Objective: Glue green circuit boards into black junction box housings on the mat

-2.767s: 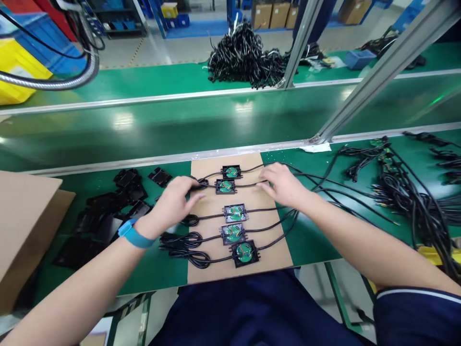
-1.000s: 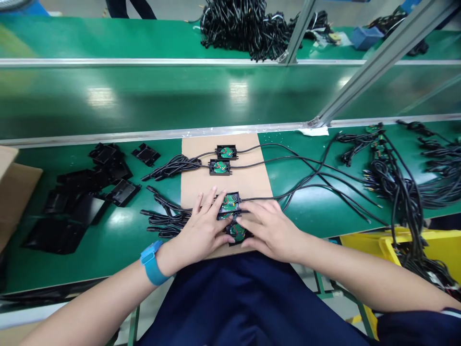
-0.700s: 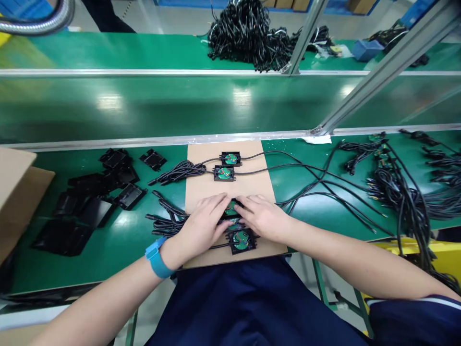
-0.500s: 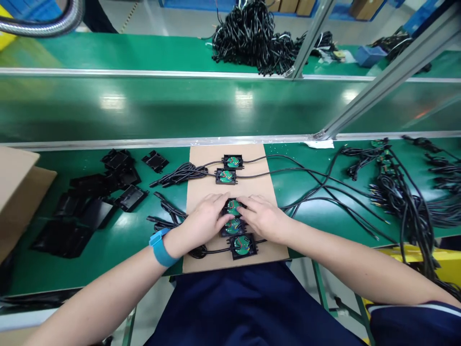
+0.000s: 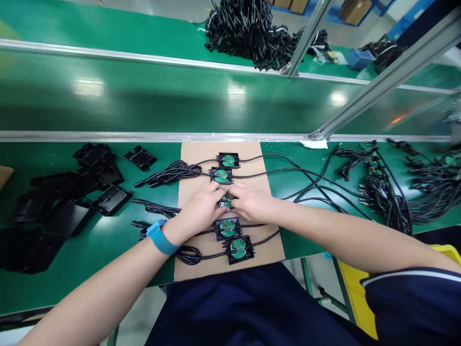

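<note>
My left hand (image 5: 202, 206) and my right hand (image 5: 254, 203) grip a small black plastic housing with a green circuit board (image 5: 226, 200) from both sides. Fingers hide most of that housing. Farther off, two like housings, a top one (image 5: 228, 160) and a second one (image 5: 221, 175), lie on the cardboard sheet (image 5: 266, 252). Closer to my body are a fourth housing (image 5: 228, 228) and a tilted fifth housing (image 5: 239, 249). Black cables run out left and right from the housings, with coiled cable bundles (image 5: 173, 173) at the left.
Empty black housings (image 5: 111, 199) are piled on the green bench at left. Cables with circuit boards (image 5: 385, 187) lie at right. A metal post (image 5: 345, 105) slants above the bench, and a large heap of black cables (image 5: 241, 33) sits beyond. A yellow bin (image 5: 355, 293) stands low at right.
Both hands and the middle housing have moved a little away from my body, widening the gap to the fourth housing. The camera view has shifted slightly.
</note>
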A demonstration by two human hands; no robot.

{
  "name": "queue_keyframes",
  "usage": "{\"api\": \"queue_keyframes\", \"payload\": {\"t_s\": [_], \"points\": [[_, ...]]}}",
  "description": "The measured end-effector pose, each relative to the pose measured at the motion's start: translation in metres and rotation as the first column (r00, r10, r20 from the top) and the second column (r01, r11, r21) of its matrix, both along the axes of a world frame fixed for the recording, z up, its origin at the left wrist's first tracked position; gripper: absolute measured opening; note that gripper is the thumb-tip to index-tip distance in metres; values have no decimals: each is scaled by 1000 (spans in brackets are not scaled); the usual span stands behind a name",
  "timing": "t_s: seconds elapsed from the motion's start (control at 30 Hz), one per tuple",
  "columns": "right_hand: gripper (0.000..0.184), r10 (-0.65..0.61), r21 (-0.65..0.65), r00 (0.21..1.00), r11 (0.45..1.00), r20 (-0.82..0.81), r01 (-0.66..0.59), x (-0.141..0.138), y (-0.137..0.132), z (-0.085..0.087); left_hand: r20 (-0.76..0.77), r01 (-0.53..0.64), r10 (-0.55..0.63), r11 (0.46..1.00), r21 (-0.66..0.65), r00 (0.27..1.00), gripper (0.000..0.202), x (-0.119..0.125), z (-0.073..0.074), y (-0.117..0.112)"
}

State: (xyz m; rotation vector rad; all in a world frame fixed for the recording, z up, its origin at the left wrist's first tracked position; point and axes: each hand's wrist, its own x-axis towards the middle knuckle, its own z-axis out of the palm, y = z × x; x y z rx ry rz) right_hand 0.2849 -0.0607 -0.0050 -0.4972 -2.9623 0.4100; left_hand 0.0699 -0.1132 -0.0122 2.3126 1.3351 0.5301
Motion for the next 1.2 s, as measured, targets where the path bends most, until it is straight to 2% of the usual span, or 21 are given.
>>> {"api": "queue_keyframes", "payload": {"t_s": [0.13,0.2,0.27,0.33,0.37,0.43,0.5,0.57,0.63,0.7,0.73,0.8,0.9,0.97,1.07,1.2], "points": [[27,-60,19,996,998,-58,62,9,-12,1,18,-22,21,1000,6,1000,55,-2,5,-5],[33,-161,33,981,986,-113,165,26,-21,1,16,-25,25,1000,5,1000,64,-6,5,-7],[41,-327,62,938,940,-114,335,48,-28,-2,-17,-37,37,999,13,999,62,-10,4,-8],[36,-496,92,866,861,-64,500,69,-29,-8,-61,-36,37,999,16,997,56,-12,3,-7],[29,-549,101,835,830,-31,549,77,-27,-11,-78,-30,30,1000,9,997,53,-13,3,-5],[21,-589,95,808,806,22,584,90,-19,-14,-95,-15,13,1000,-20,995,51,-12,8,-1],[22,-596,60,803,803,31,593,97,-11,-9,-94,-28,25,999,-29,995,51,-11,19,1],[24,-587,28,809,809,-10,588,102,-8,6,-77,-58,58,998,-4,995,51,-10,35,-3],[28,-539,31,841,841,-45,540,106,-15,26,-68,-59,59,998,-1,996,50,-11,51,-14],[30,-445,32,895,895,-20,445,110,-29,43,-100,-20,16,999,-35,995,47,-12,59,-32],[29,-400,17,917,916,8,400,112,-37,47,-128,7,-14,999,-52,992,44,-12,59,-41],[25,-318,-27,946,947,61,320,114,-50,43,-184,55,-64,997,-51,981,40,-12,51,-57],[15,-268,-12,956,962,118,271,113,-57,20,-234,52,-55,998,-18,971,47,-15,31,-69],[16,-279,48,953,960,121,275,112,-55,8,-267,29,-41,998,-52,963,39,-21,23,-70],[23,-294,84,955,953,44,290,112,-50,10,-266,61,-102,985,-161,958,18,-30,28,-70],[28,-302,-1,952,953,-45,302,121,-59,37,-242,18,-56,987,-157,969,23,-33,48,-83]]}}
